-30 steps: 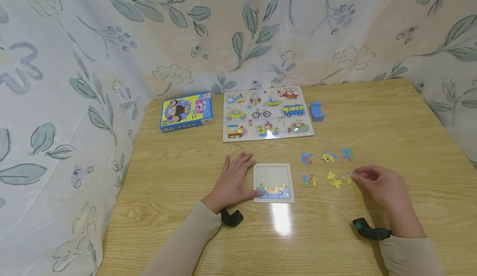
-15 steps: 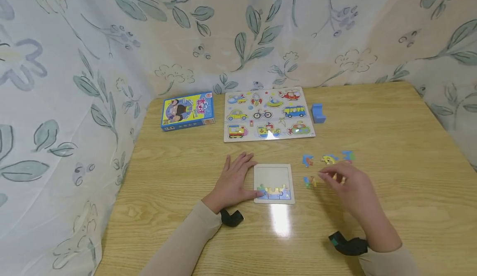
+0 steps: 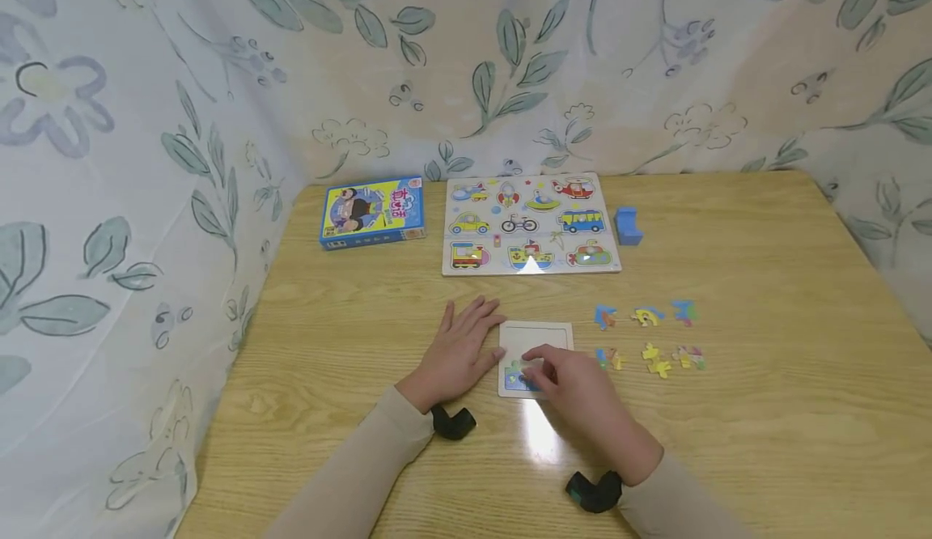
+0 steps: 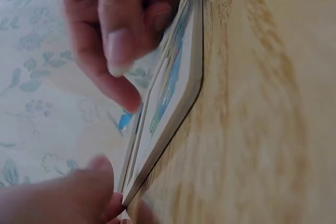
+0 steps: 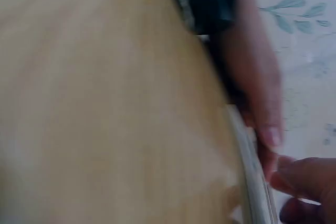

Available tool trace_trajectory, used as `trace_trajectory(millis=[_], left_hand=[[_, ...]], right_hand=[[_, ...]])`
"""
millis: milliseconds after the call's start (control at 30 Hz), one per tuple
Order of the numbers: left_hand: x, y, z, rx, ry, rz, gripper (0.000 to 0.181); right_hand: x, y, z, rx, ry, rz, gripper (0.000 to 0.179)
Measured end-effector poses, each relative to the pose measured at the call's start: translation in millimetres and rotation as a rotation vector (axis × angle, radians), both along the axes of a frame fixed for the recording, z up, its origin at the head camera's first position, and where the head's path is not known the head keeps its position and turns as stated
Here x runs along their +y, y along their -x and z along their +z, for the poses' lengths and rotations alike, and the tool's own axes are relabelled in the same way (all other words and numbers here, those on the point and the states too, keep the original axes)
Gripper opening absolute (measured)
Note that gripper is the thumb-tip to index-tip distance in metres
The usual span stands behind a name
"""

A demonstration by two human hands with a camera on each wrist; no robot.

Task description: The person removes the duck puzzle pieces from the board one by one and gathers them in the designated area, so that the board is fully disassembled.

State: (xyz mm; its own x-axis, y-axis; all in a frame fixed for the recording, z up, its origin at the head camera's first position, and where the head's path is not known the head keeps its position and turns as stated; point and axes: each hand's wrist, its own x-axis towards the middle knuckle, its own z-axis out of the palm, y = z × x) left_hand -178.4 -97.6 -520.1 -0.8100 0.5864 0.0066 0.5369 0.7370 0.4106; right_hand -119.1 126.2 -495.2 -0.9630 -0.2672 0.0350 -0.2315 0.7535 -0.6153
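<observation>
A small square jigsaw tray (image 3: 535, 325) lies on the table, its lower part filled with blue and yellow puzzle pieces (image 3: 514, 378). Beside its left edge my left hand (image 3: 455, 361) rests on the table, fingers spread, thumb at the tray's rim. My right hand (image 3: 578, 381) hovers over the tray's lower right, covering part of the pieces. Its index finger and thumb stand apart, and nothing shows between them in the left wrist view, where the right hand (image 4: 123, 30) is above the tray (image 4: 191, 72).
Loose puzzle pieces (image 3: 655, 361) lie in two rows right of the tray. Behind stand a transport-picture puzzle board (image 3: 498, 235), a blue and yellow box (image 3: 373, 211) and a small blue block (image 3: 628, 227). A floral curtain (image 3: 451, 78) borders the table (image 3: 757, 264).
My right hand has moved left from the loose pieces to over the tray. The left thumb has shifted slightly up along the tray's edge.
</observation>
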Motion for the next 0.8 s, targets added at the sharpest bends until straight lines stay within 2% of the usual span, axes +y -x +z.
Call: trace_trajectory(millis=[100,167,233,367,600,800], left_hand=[[0.9,-0.1,-0.9,0.011,-0.018,0.010,0.051],[1.4,-0.2,-1.9,0.022,-0.021,0.018,0.050],[1.9,-0.1,-2.7,0.031,-0.021,0.024,0.050],[2.3,0.4,-2.4,0.039,-0.025,0.036,0.049],[1.8,-1.2,3.1,0.021,-0.014,0.038,0.048],[2.6,-2.1,6.2,0.010,-0.010,0.033,0.048]], right_hand=[[-7,-4.7,-8.3,0.100,-0.080,0.032,0.025],[-9,-7.0,-11.8,0.176,-0.131,0.057,0.030],[-10,-8.0,-13.8,0.210,-0.158,0.071,0.034],[-12,-7.4,-14.1,0.224,-0.172,0.084,0.039],[-14,-5.3,-11.3,0.249,-0.162,0.127,0.035],[-13,-3.9,-14.2,0.256,-0.076,0.096,0.035]])
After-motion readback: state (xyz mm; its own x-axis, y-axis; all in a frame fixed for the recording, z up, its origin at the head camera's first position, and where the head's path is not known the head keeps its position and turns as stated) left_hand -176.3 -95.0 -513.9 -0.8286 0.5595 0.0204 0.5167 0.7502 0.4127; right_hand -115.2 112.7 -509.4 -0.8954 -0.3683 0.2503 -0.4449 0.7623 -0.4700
